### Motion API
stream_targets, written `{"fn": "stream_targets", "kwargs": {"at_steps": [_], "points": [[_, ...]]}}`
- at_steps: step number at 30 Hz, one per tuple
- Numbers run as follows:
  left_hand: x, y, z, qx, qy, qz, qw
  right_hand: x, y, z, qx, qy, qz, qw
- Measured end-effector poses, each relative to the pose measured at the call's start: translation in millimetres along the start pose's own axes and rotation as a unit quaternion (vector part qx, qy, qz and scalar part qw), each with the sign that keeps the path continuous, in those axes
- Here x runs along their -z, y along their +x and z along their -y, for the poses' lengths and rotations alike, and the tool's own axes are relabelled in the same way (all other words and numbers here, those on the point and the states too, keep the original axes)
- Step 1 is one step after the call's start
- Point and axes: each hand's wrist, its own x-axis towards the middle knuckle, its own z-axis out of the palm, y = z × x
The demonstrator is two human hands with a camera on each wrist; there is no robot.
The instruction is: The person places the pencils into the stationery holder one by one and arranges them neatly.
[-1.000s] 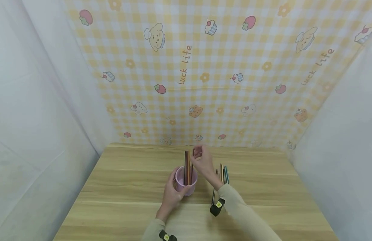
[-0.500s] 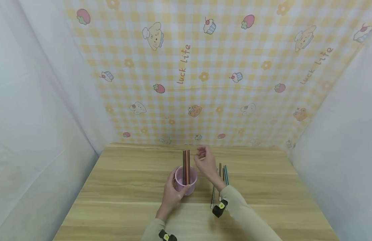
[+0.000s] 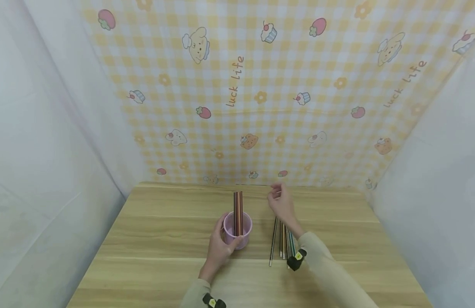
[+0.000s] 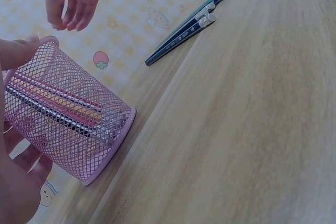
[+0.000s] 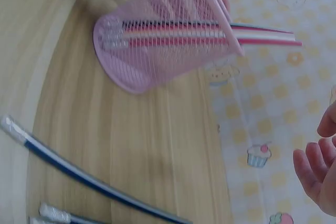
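My left hand [image 3: 219,250] grips a pink mesh pen cup [image 3: 243,243] standing upright on the table, thumb in front and fingers round the far left side. Several pencils [image 3: 238,209] stand in the cup, eraser ends down against its base in the right wrist view. My right hand [image 3: 282,205] hovers above the table, right of the cup, its fingers loosely bent with nothing between them. Below it lie several loose pencils [image 3: 283,244], dark, gold-toned and teal, their eraser ends toward me; the right hand and wrist cover parts of them. One dark pencil [image 3: 273,244] lies slightly apart, nearer the cup.
The wood-grain table [image 3: 156,239] ends at the back against a yellow checked cloth [image 3: 260,119] with cartoon prints. White sheets hang on the left [image 3: 68,171] and right [image 3: 426,192]. A dark strap device [image 3: 296,259] sits on the right wrist.
The right hand let go of a pencil inside the cup and moved right, over the loose pencils. The left hand and cup have stayed put.
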Motion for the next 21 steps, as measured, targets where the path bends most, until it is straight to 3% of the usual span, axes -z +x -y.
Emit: {"fn": "stream_targets", "kwargs": {"at_steps": [10,21], "points": [[-0.1,0.8,0.6,-0.004,-0.004,0.002,1.0,25,7,-24,-0.032,-0.031,0.001,0.999],[-0.3,0.4,2.2,-0.001,-0.009,0.002,1.0,38,2,-49,-0.09,-0.076,0.024,0.993]]}}
